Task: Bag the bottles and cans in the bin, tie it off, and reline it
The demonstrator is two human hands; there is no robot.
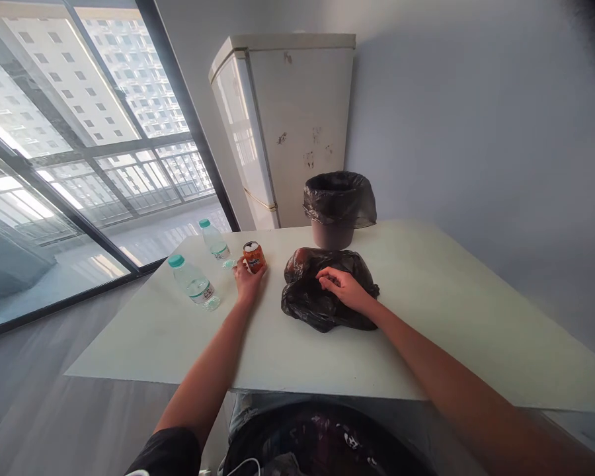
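My left hand (248, 281) is wrapped round an orange drink can (254, 258) that stands upright on the pale table (426, 311). Two clear plastic bottles with teal caps are to the left of it, a nearer bottle (193, 284) and a farther bottle (215, 243). A crumpled black plastic bag (322, 311) lies to the right of the can, something reddish showing through its far left side. Over its mouth is my right hand (344, 287), fingers curled in against the thumb. Whether a fold of the bag is pinched there is hidden.
A bin (332, 235) lined with a black bag (341, 198) stands at the table's far edge. Behind it are a white fridge (297, 99) and a grey wall. Glass doors (79, 165) are on the left. The table's near edge runs just in front of me.
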